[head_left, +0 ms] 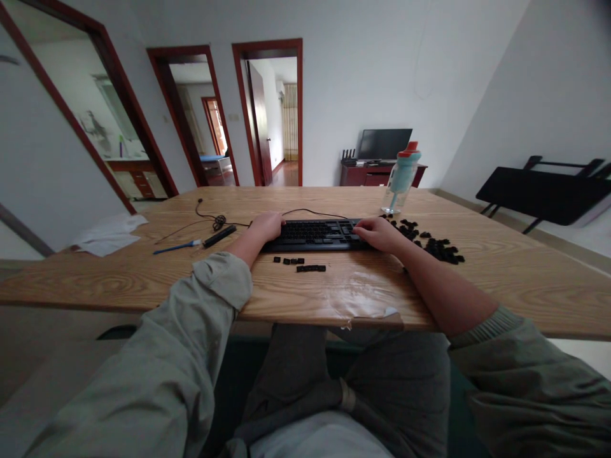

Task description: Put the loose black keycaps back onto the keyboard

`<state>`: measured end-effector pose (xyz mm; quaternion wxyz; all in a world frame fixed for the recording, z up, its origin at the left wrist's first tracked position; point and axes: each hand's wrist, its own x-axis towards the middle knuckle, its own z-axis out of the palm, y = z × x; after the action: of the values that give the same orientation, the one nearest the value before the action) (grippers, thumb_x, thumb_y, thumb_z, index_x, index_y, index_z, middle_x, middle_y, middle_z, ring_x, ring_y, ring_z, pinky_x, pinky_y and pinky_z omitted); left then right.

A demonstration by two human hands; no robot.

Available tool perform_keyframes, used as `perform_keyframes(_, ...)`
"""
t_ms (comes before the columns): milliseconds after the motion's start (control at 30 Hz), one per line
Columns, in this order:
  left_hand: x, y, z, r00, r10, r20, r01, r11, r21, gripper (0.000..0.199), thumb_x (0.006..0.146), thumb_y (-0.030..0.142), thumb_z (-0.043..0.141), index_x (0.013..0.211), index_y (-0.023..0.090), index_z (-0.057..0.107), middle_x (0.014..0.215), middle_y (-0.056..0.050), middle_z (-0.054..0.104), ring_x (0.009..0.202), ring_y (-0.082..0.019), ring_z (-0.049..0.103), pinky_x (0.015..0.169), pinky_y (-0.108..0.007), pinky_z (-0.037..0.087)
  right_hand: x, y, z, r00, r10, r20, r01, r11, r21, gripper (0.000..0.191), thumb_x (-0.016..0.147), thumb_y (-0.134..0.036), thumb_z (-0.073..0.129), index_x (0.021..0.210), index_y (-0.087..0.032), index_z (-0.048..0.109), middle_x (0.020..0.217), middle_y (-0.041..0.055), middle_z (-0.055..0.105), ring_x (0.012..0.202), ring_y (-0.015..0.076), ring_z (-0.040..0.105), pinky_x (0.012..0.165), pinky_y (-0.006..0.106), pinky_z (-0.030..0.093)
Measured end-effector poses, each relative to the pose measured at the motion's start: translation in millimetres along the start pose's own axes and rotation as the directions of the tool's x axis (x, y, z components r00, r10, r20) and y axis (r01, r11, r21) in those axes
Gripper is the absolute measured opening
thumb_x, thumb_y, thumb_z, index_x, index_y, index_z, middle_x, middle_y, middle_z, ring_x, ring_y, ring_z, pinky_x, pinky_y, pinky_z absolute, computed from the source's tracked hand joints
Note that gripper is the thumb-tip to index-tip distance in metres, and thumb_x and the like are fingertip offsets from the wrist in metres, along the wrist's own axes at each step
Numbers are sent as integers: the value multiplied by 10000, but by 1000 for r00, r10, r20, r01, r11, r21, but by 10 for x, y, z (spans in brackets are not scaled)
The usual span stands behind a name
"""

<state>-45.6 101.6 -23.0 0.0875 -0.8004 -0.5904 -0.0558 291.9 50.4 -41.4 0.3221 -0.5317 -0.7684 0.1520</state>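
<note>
A black computer keyboard lies flat on the wooden table in front of me. My left hand grips its left end, fingers curled over the edge. At the right end, my right hand is closed, thumb and fingertips pinched together over the keys. Anything between those fingertips is too small to make out. Short rows of loose black keycaps sit just in front of the keyboard. Beside my right hand spreads a scattered pile of black keycaps, partly covered by my forearm.
On the left lie a blue-handled brush, a black stick-shaped object, a coiled cable and white tissue. A clear bottle with a red and teal top stands behind the pile. The table's front edge has peeling film.
</note>
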Motion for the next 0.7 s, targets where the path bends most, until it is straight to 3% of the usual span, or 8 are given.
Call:
perform_keyframes(200, -61, -87, -64, 988, -2, -153, -15, 994, -105, 397, 879, 204, 480, 1192, 213, 724, 1186, -91, 721, 1062, -260, 660, 914, -355, 505, 7, 16, 5, 1000, -22, -2, 22, 1000, -11, 335, 812, -444, 531, 716, -150, 662, 588, 17, 583, 593, 157, 498, 583, 293, 365)
perform_keyframes(300, -68, 11, -85, 978, 83, -192, -103, 990, -101, 406, 887, 222, 457, 1200, 183, 713, 1219, -96, 702, 1111, -249, 637, 976, -340, 479, 4, 8, 5, 1000, -29, -4, 29, 999, -32, 330, 818, -436, 528, 708, -154, 657, 585, 18, 581, 590, 156, 495, 577, 293, 361)
perform_keyframes(467, -76, 416, -55, 977, 214, -7, -214, 974, -80, 570, 951, 464, 416, 1379, 116, 561, 1445, -150, 542, 1338, -276, 494, 1118, -350, 369, 5, -6, 0, 1000, -22, 8, 23, 999, -40, 326, 824, -433, 525, 707, -156, 653, 602, 27, 606, 595, 162, 520, 587, 293, 374)
perform_keyframes(600, -74, 600, -25, 982, 127, 142, -115, 989, -93, 796, 955, 642, 284, 1493, 66, 394, 1576, -200, 341, 1461, -314, 326, 1177, -401, 285, 5, -17, 1, 1000, -29, -1, 29, 998, -55, 324, 821, -427, 526, 710, -155, 661, 605, 29, 612, 605, 166, 526, 594, 295, 375)
perform_keyframes(700, -59, 615, -29, 980, 104, 168, -89, 991, -98, 834, 937, 681, 272, 1492, 71, 396, 1573, -197, 347, 1450, -326, 344, 1167, -419, 303, -1, -31, 5, 1000, -31, -5, 31, 999, -40, 317, 815, -423, 529, 707, -155, 659, 596, 24, 604, 591, 159, 508, 590, 296, 366)
